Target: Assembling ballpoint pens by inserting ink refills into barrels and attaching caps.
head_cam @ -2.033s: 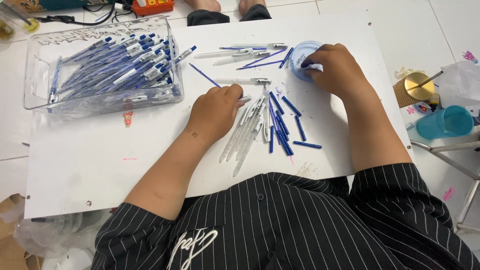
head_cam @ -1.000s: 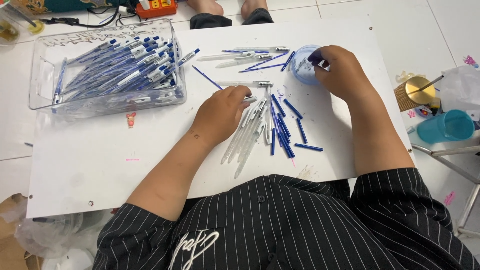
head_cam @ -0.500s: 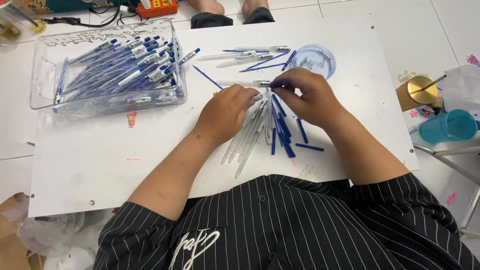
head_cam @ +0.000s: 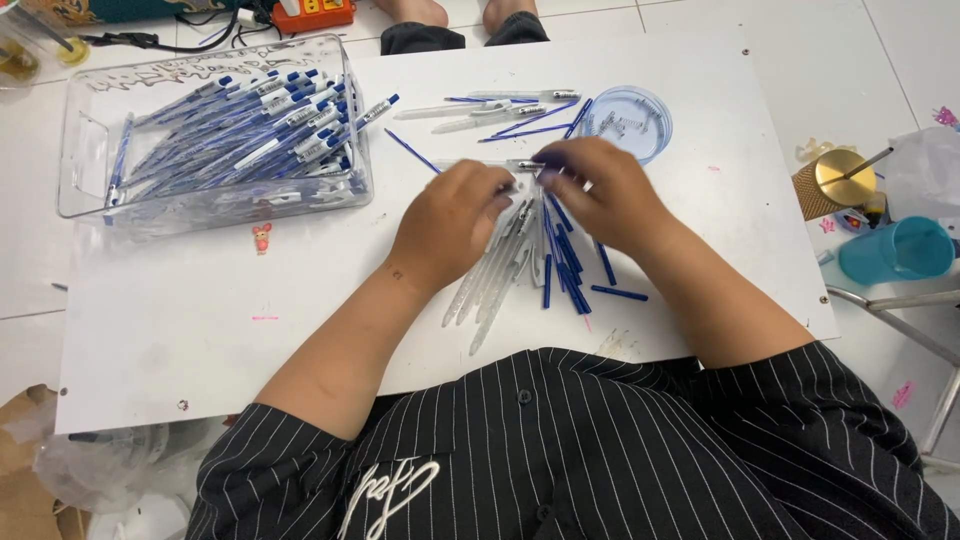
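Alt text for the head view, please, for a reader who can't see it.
Left hand and right hand meet over loose clear pen barrels and blue refills on a white board. A clear plastic bin of assembled blue pens sits far left; a round clear lid holding springs lies beyond.

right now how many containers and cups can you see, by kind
clear bin: 1
round blue dish: 1
teal cup: 1
gold cup: 1
total: 4
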